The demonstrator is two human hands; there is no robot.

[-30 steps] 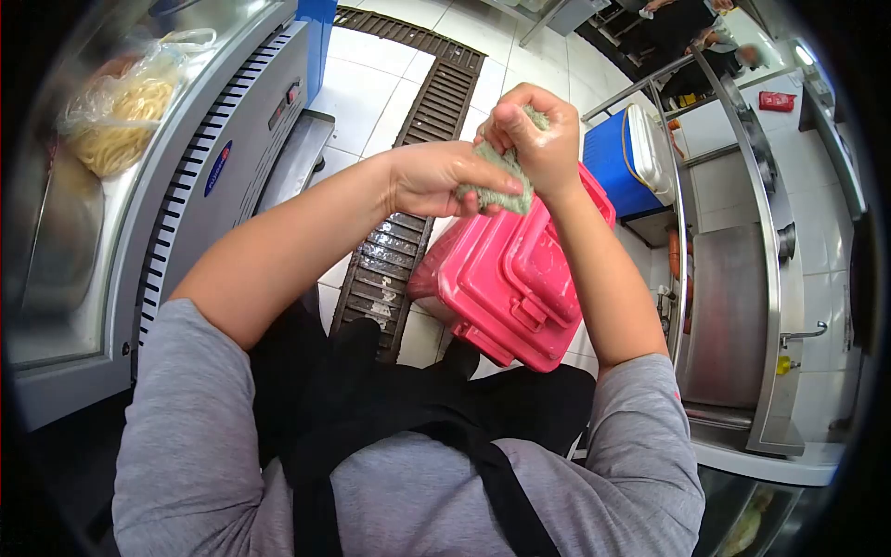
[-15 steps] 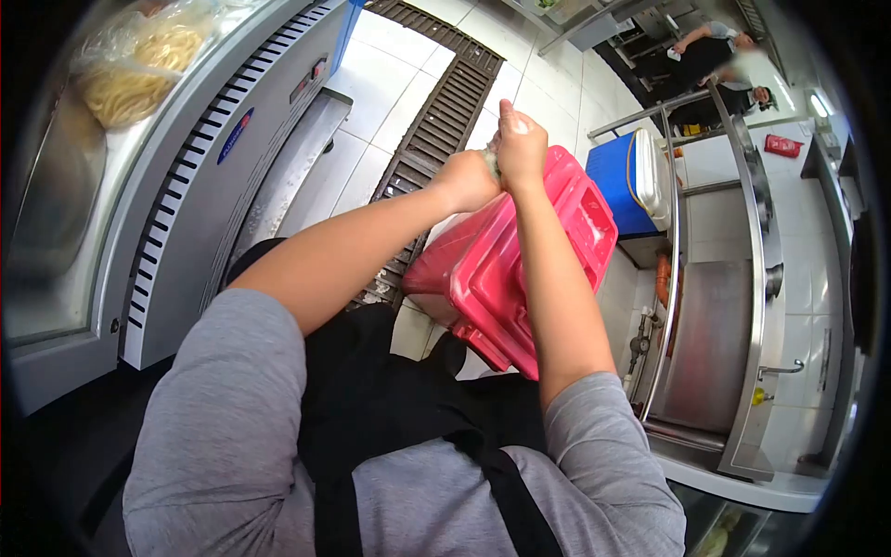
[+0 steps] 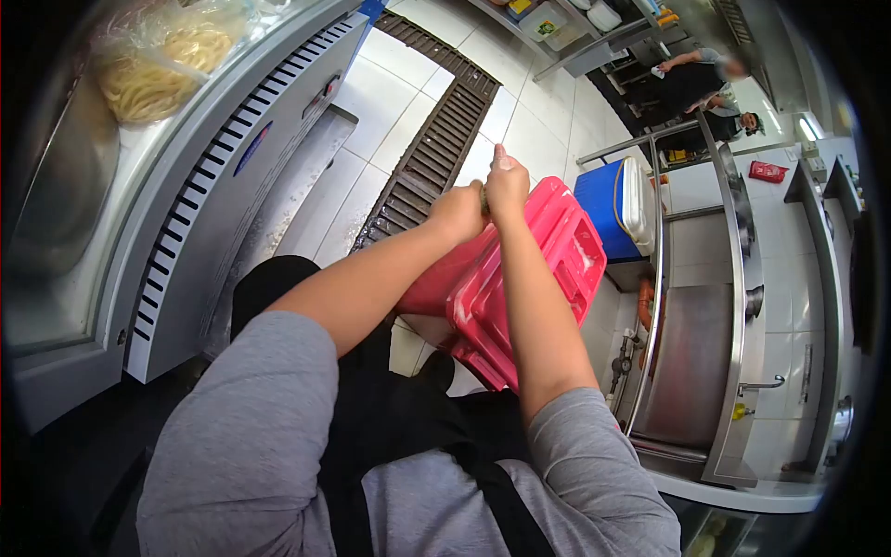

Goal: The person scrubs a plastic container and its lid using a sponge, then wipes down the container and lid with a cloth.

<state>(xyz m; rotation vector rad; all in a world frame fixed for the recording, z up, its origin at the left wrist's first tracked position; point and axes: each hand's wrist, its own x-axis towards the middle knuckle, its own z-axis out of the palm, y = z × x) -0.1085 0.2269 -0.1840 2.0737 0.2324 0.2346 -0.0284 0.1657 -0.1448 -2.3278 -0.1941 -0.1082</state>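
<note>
My two hands are closed and pressed together in front of me, at the far edge of a red plastic bin [image 3: 543, 265] with a lid. My left hand [image 3: 457, 214] is wrapped round one side of a small greenish thing [image 3: 484, 198], and most of it is hidden by the fingers. My right hand [image 3: 507, 192] grips against its other side, with the thumb pointing up and away. Pale residue marks the right thumb and the red lid. What the greenish thing is I cannot make out.
A grey refrigerated counter [image 3: 251, 176] stands on the left, with a plastic bag of noodles [image 3: 162, 79] on top. A floor drain grate [image 3: 432, 148] runs ahead. To the right are a blue cooler box [image 3: 601, 209] and a steel sink frame [image 3: 733, 306]. Two people work far back right.
My view has tilted, so hands and bin sit lower in the picture. The hands stay closed together, and less of the greenish thing shows between them.
</note>
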